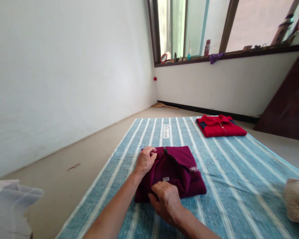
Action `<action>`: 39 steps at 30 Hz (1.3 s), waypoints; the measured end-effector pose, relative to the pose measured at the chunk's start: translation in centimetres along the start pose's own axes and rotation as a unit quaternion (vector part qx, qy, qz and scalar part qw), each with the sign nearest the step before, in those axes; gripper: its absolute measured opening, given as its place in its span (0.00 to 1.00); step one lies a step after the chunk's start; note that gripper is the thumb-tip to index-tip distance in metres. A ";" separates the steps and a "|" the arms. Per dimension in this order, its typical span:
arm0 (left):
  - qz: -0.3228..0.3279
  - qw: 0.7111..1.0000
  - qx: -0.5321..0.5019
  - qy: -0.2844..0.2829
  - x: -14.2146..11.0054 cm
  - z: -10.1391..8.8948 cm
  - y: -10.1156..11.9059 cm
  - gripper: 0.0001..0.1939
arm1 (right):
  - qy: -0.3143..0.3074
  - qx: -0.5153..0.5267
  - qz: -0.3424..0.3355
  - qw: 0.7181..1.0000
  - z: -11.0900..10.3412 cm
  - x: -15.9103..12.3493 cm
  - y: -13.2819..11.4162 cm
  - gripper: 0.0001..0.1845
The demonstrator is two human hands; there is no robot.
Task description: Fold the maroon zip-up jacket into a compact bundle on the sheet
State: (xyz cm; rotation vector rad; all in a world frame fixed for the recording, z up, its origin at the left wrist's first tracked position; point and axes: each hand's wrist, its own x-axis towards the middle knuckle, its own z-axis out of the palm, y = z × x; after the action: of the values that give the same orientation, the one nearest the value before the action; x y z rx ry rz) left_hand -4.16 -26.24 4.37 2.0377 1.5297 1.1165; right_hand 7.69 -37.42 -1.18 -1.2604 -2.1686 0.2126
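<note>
A folded purple jacket (189,156) with a zipper and a collar lies in front of me on a blue-and-white striped cloth (119,166). Its collar opening faces up, and a small white label shows inside. My left hand (146,160) pinches the jacket's edge at its far left, beside the zipper. Closer to me, my right hand (165,197) has its fingers closed on the near edge of the collar, just below the label. White lettering runs across the jacket's right side.
A folded red zip-collar top (224,127) lies at the far right of the cloth. Beige knitted fabric (296,200) sits at the right edge, and whitish translucent material (12,205) at the lower left. A broom (164,106) rests on the floor by the wall.
</note>
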 end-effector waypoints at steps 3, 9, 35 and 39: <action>0.051 0.996 0.062 0.032 -0.5 0.0 0.6 0.06 | 0.008 0.003 0.005 1.000 0.1 0.0 0.0 0.05; 0.129 0.981 0.137 0.054 -1.4 0.2 2.4 0.08 | 0.007 0.007 0.009 1.000 -0.1 0.1 -0.1 0.06; 0.102 0.979 0.156 -0.083 -9.8 5.0 9.0 0.08 | 0.083 0.443 0.370 0.812 -7.1 -6.5 6.7 0.19; 0.133 0.977 0.159 -0.041 -10.7 6.0 8.3 0.06 | 0.053 0.477 0.408 0.777 -7.4 -5.2 6.2 0.21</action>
State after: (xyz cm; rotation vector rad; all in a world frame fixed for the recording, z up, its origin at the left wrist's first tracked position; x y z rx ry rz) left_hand 4.60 -37.99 2.33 2.5302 1.5062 0.9066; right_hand 18.37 -39.58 -0.14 -1.3749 -0.9472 1.3522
